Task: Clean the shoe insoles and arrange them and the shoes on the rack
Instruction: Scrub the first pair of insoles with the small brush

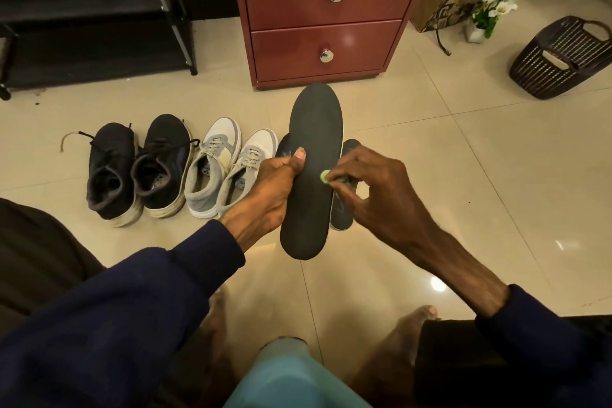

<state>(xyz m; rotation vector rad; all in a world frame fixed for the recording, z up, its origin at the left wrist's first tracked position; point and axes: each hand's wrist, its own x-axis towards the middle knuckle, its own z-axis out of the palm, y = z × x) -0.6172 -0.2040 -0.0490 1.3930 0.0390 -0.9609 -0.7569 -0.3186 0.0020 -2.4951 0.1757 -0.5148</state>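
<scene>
- Currently both pairs, dark shoes (132, 172) and grey shoes (228, 169), sit on the floor, not yet on the rack (99, 53).
- My left hand (268, 195) grips the insole (314, 129) by its left edge, thumb over the face, toe end pointing away, clear of the floor.
- My right hand (377, 195) pinches a small green wiper (325, 176) against the insole's right side.
- Best bet: hold the left grip stiff, stroke full length, heel to toe.
</scene>
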